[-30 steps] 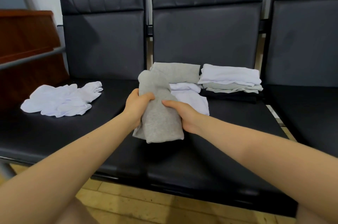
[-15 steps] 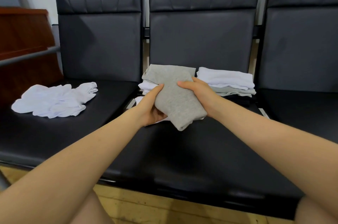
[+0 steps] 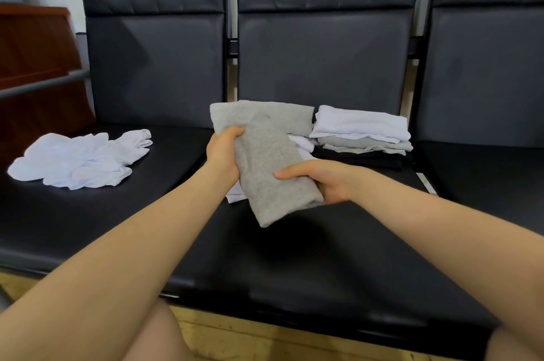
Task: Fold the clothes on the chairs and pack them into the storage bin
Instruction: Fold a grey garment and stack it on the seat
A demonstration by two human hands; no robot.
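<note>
**Folded grey piece held over middle seat, bin not in view**

Over the middle chair seat (image 3: 294, 242), the folded grey garment (image 3: 270, 166) is held up off the cushion, tilted, far end toward the backrest. Left hand (image 3: 222, 156) grips its left edge, fingers curled over the top. Right hand (image 3: 321, 181) grips the right edge lower down, thumb laid across the top face, fingers underneath.

Risks, as judgement: the fold is loose cloth held only at the two edges. Letting go with one hand could make the layers slide open and need refolding. Setting it down crooked on the low pile (image 3: 297, 119) behind could tip that pile, which already looks uneven, with white cloth (image 3: 303, 142) poking out; how many pieces are in it is hard to tell, since the held garment covers it.

Around: a neater stack (image 3: 362, 132) of white, grey and black folded items sits just beside that pile on the same seat. A crumpled white garment (image 3: 82, 160) lies unfolded on the left seat, well apart. Wooden furniture (image 3: 35, 66) and a grey bar (image 3: 44, 85) stand at far left. Storage bin not visible, so packing route can't be judged. Nothing blocks the way to either pile.
</note>
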